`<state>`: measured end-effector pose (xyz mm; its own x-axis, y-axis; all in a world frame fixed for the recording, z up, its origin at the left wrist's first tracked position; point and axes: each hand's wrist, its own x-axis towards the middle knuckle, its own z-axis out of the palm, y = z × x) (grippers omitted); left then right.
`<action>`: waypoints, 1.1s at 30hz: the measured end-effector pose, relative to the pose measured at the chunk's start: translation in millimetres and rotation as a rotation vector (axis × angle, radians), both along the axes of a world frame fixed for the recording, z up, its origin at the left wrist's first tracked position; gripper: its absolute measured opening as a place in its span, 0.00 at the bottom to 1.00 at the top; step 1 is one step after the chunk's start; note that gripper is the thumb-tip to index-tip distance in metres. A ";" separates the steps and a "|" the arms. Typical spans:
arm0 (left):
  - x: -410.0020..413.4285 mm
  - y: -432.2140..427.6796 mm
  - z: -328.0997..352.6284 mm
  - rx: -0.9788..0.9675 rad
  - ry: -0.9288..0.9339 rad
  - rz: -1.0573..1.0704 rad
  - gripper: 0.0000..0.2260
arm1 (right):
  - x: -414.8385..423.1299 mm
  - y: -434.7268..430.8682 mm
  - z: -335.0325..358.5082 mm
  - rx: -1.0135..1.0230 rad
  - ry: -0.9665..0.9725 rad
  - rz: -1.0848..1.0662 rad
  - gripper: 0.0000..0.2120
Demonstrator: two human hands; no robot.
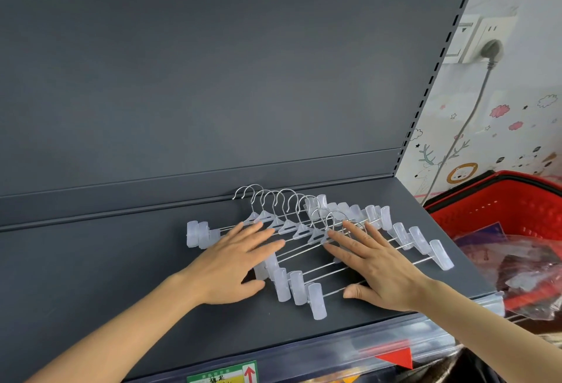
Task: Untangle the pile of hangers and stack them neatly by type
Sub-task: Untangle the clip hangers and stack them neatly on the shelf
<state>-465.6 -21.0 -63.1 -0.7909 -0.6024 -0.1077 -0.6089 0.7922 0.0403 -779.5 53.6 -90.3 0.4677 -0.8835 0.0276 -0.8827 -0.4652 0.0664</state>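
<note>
- I am watching the hangers (301, 230) lying in an overlapping row in the middle of the dark shelf (106, 276), all pointing to 12 o'clock.
- The left hand (231, 264) is lying flat on the row's 9 o'clock side, fingers straight and spread wide, holding nothing.
- The right hand (380, 267) is lying flat on the 3 o'clock side, fingers spread wide too, thumb touching the nearest hanger's bar.
- A red basket (517, 197) is sitting at 3 o'clock, just past the shelf, with plastic bags (517, 261) inside.
</note>
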 end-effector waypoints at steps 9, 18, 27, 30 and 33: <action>-3.6 3.3 -18.3 -0.141 0.005 -0.033 0.25 | -11.9 -3.0 0.3 0.006 0.017 0.019 0.32; -2.8 4.4 -21.3 -0.272 -0.056 -0.069 0.25 | -16.7 -3.2 -0.1 0.006 -0.032 0.013 0.30; -2.6 4.0 -22.0 -0.232 -0.148 -0.017 0.25 | -10.2 -3.4 -1.7 0.003 -0.021 -0.011 0.35; -1.2 6.1 -17.7 -0.179 -0.137 0.036 0.26 | -10.0 -4.0 -1.1 0.003 -0.035 -0.003 0.35; 1.5 9.0 -14.6 -0.083 0.017 0.095 0.26 | -11.4 -2.0 -0.9 -0.009 -0.035 0.006 0.35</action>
<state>-464.0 -12.0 -77.7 -0.7312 -0.6809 -0.0417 -0.6811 0.7321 -0.0120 -791.0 51.6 -91.2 0.4717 -0.8802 0.0522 -0.8817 -0.4701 0.0400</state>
